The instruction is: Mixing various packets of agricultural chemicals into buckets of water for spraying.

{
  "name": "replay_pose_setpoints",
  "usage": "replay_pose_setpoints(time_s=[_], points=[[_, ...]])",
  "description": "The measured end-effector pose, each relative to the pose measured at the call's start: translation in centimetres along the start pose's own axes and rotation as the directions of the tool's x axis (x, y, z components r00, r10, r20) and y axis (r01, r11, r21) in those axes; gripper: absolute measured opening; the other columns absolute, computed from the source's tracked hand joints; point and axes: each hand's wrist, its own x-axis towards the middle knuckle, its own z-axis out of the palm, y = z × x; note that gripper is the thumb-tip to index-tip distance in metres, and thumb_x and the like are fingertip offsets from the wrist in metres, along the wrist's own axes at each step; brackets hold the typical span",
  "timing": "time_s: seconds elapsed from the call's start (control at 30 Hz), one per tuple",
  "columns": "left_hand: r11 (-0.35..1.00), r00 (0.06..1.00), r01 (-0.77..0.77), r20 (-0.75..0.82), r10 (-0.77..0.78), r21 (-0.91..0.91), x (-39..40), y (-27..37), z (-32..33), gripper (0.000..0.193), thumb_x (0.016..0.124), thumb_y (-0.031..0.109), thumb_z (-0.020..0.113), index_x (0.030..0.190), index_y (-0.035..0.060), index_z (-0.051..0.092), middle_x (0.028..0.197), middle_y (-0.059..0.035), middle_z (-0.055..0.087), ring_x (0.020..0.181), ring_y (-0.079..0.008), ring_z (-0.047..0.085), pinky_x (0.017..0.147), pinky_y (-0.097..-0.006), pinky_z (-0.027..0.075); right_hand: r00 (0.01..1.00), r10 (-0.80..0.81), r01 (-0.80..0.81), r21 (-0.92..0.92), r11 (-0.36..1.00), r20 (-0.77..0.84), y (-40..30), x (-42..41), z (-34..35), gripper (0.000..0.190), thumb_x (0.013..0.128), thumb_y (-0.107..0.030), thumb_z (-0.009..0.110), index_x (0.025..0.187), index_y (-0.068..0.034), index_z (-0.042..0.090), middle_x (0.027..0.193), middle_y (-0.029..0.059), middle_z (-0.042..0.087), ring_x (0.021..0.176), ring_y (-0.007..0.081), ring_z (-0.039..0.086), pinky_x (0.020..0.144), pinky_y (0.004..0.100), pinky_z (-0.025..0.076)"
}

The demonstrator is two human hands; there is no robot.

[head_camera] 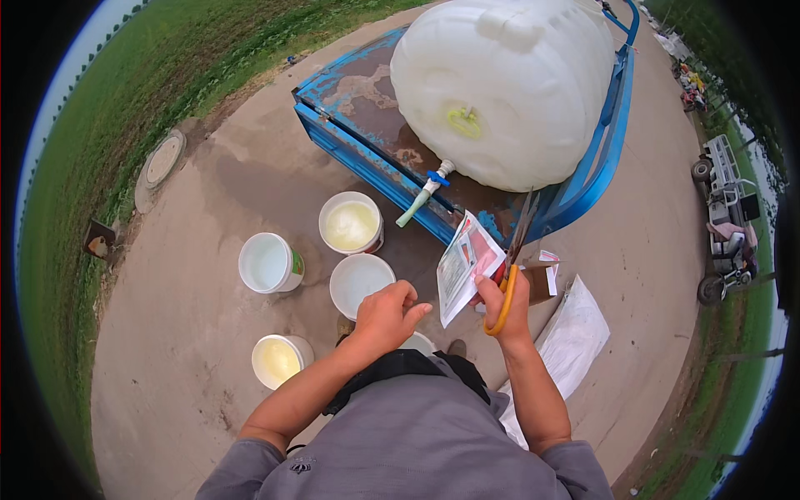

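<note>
My right hand (pixel 509 306) grips a pair of scissors (pixel 511 281) with yellow-orange handles, blades pointing up and away. The same hand pinches a printed foil packet (pixel 459 269), which bears writing and pictures. My left hand (pixel 389 314) hangs left of the packet, fingers loosely curled and thumb held apart, with nothing visible in it. Partly beneath it stands a white plastic bucket (pixel 350 275) with pale contents. Beyond that is a bucket of foamy yellowish liquid (pixel 351 224). Another bucket (pixel 265 259) holds clear-looking liquid, and a nearer bucket (pixel 278 362) holds yellow liquid.
A blue cargo bed (pixel 369 140) carries a large white plastic tank (pixel 500 81); its blue-handled valve (pixel 437 179) ends in a hose (pixel 414 208). At right lie a cardboard box (pixel 539 282) and a white woven sack (pixel 572 337). My body partly hides another bucket (pixel 420 342).
</note>
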Motion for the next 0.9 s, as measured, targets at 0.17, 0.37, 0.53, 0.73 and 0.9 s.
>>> replay_pose_setpoints(time_s=[0.17, 0.37, 0.53, 0.73, 0.9], points=[[0.848, 0.907, -0.380, -0.330, 0.263, -0.369, -0.7, -0.2, 1.3, 0.047, 0.097, 0.021, 0.059, 0.138, 0.0022, 0.047, 0.126, -0.0184, 0.060, 0.111, -0.0272, 0.061, 0.092, -0.0344, 0.050, 0.979, 0.102, -0.092, -0.065, 0.994, 0.177, -0.4, -0.4, 3.6, 0.015, 0.089, -0.009, 0.063, 0.099, 0.000, 0.057, 0.079, 0.0029, 0.061, 0.062, 0.0080, 0.059, 0.054, 0.0224, 0.051], [0.472, 0.976, -0.194, -0.121, 0.180, -0.860, -2.3, 0.6, -1.2, 0.051, 0.099, 0.009, 0.049, 0.148, 0.0015, 0.036, 0.139, -0.0112, 0.054, 0.123, -0.0161, 0.053, 0.102, -0.0291, 0.042, 0.943, 0.149, -0.175, 0.063, 0.983, 0.298, -1.1, -0.7, 5.7, 0.028, 0.087, -0.011, 0.073, 0.105, 0.002, 0.057, 0.083, 0.0044, 0.063, 0.072, 0.0100, 0.060, 0.063, 0.0250, 0.052], [0.407, 0.992, -0.091, -0.049, 0.114, -0.909, -3.1, -0.2, -1.1, 0.051, 0.102, 0.010, 0.046, 0.150, 0.0030, 0.033, 0.139, -0.0063, 0.053, 0.122, -0.0128, 0.051, 0.102, -0.0284, 0.042, 0.932, 0.090, -0.119, 0.061, 0.991, 0.352, -0.9, -0.5, 5.8, 0.034, 0.083, -0.008, 0.077, 0.108, 0.003, 0.056, 0.083, 0.0048, 0.062, 0.073, 0.0117, 0.060, 0.066, 0.0258, 0.051], [0.389, 0.978, -0.163, -0.097, 0.184, -0.907, -3.7, 0.2, -1.7, 0.053, 0.102, 0.014, 0.048, 0.151, 0.0020, 0.030, 0.141, -0.0067, 0.050, 0.122, -0.0134, 0.052, 0.100, -0.0307, 0.044, 0.918, 0.106, -0.158, 0.106, 0.982, 0.382, -1.8, -0.8, 5.8, 0.035, 0.083, -0.009, 0.077, 0.109, 0.003, 0.056, 0.083, 0.0057, 0.062, 0.073, 0.0120, 0.060, 0.066, 0.0254, 0.050], [0.387, 0.957, -0.240, -0.150, 0.248, -0.890, -4.3, 1.1, -2.2, 0.053, 0.102, 0.008, 0.045, 0.152, 0.0017, 0.028, 0.142, -0.0080, 0.049, 0.126, -0.0161, 0.050, 0.103, -0.0311, 0.043, 0.918, 0.097, -0.138, 0.081, 0.987, 0.384, -2.1, -1.2, 5.7, 0.035, 0.085, -0.009, 0.076, 0.109, 0.003, 0.056, 0.084, 0.0062, 0.063, 0.074, 0.0122, 0.060, 0.066, 0.0256, 0.051]])
